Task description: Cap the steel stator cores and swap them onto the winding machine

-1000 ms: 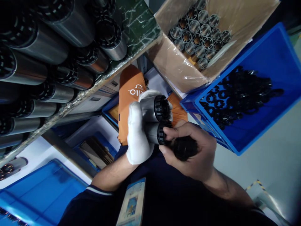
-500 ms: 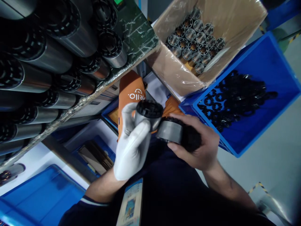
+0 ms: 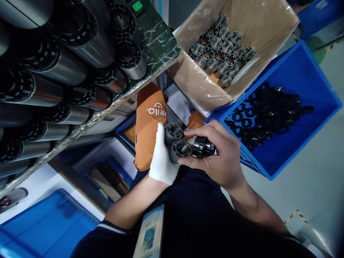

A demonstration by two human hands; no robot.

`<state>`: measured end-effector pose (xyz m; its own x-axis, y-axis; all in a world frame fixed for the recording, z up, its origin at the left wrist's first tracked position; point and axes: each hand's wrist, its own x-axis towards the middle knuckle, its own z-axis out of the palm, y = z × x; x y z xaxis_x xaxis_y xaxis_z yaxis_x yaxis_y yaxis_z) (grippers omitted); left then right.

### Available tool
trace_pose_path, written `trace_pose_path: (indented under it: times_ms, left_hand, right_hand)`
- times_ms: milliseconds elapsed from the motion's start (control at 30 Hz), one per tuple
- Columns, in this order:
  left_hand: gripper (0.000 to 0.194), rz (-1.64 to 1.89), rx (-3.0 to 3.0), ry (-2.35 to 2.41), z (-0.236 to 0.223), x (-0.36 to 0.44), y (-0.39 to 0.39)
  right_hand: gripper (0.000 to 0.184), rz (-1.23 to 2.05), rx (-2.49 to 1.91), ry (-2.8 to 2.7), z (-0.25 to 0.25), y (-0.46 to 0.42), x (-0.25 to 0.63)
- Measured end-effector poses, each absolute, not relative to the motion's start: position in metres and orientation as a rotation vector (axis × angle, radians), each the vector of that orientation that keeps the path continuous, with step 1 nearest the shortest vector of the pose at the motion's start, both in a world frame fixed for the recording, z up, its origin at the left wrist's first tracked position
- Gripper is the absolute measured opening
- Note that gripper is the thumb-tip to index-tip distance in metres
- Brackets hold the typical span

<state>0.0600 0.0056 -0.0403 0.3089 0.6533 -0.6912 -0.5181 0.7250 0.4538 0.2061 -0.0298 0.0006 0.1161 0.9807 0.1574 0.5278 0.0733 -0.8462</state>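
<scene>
Two short slotted metal cylinders, like motor stator cores, sit side by side in my white-gloved left hand (image 3: 164,166). The upper stator core (image 3: 174,132) and the lower stator core (image 3: 181,151) both turn their slotted ends up toward me. My bare right hand (image 3: 223,156) is closed around several black slotted plastic rings (image 3: 203,146), which lie between its thumb and fingers. The tips of that thumb and forefinger reach the cores' right side. My left fingers are mostly hidden behind the cores.
Metal cylinders with black slotted ends (image 3: 131,59) crowd the green bench (image 3: 158,39) at left. A cardboard box (image 3: 199,80) holds rows of stator cores. Beside it, a blue bin (image 3: 301,143) contains black rings. An orange sleeve cover (image 3: 150,125) lies beyond my left hand.
The cores have turned; their slotted metal ends now show where a black-capped end showed before. My right hand has moved slightly left, with black rings now visible in its fingers.
</scene>
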Motion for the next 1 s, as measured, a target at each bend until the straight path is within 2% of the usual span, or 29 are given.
trace_pose_path:
  times_ms: [233,333,367,500,700,867,1000]
  left_hand:
    - [0.046,0.725,0.244,1.019,-0.038,0.051,-0.006]
    - [0.045,0.846,0.395,0.980,-0.032,0.045,-0.007]
    - [0.045,0.889,0.476,0.968,-0.032,0.043,-0.007]
    - [0.045,0.993,0.717,0.927,-0.034,0.035,-0.010]
    - [0.040,0.991,0.829,0.846,-0.034,0.031,-0.009]
    - [0.042,0.988,0.841,0.822,-0.039,0.028,-0.014]
    - [0.041,0.941,0.862,0.825,-0.044,0.023,-0.014]
  right_hand:
    - [0.048,0.756,-1.633,-1.577,0.001,-0.037,0.222]
    - [0.071,0.822,-1.566,-1.521,0.006,-0.041,0.221]
    - [0.073,0.811,-1.521,-1.501,0.009,-0.041,0.220]
    - [0.054,0.706,-1.407,-1.518,0.019,-0.037,0.215]
    - [0.048,0.717,-1.436,-1.626,0.028,-0.036,0.217]
    - [0.051,0.719,-1.414,-1.621,0.025,-0.040,0.218]
    - [0.042,0.711,-1.355,-1.687,0.028,-0.041,0.217]
